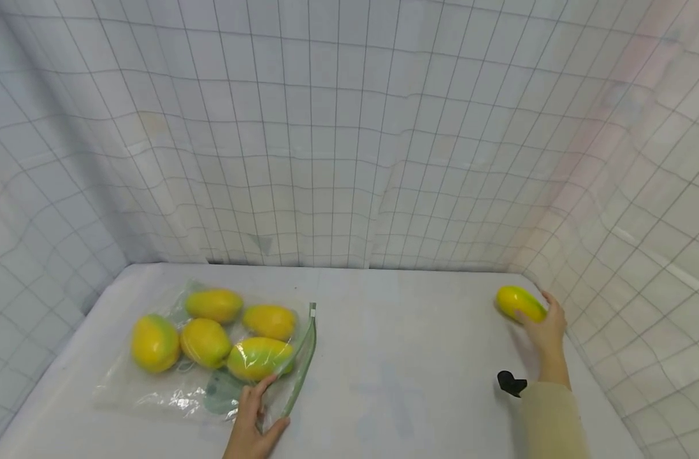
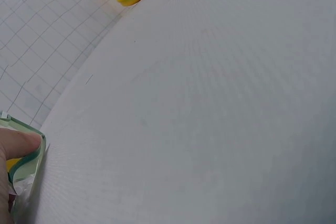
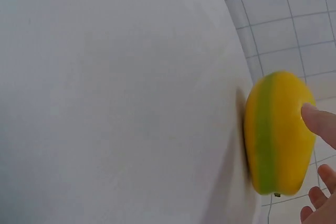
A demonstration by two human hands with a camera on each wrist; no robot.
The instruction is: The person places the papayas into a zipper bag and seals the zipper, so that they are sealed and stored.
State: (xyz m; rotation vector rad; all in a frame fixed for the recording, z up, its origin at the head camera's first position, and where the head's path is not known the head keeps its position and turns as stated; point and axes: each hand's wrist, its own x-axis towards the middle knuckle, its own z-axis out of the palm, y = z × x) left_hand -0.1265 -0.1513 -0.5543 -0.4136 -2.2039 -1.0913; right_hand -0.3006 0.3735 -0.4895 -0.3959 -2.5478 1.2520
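Note:
My right hand [image 1: 547, 328] is at the far right of the table, thumb on the near face of a yellow papaya with a green stripe [image 1: 521, 303] and forefinger round its far side. In the right wrist view the thumb lies on the papaya [image 3: 278, 135], while the other fingers curl apart from it below its stem end. My left hand [image 1: 254, 417] holds the mouth of a clear zip bag [image 1: 183, 401] with a green rim. Several more papayas [image 1: 206, 343] lie inside the bag. The left wrist view shows a finger [image 2: 23, 142] over the bag's edge.
A small black object [image 1: 511, 384] shows beside the right sleeve [image 1: 552, 421]. The white table [image 1: 395, 357] stretches between the two hands. Grid-patterned curtains [image 1: 338, 159] hang along its back and both sides.

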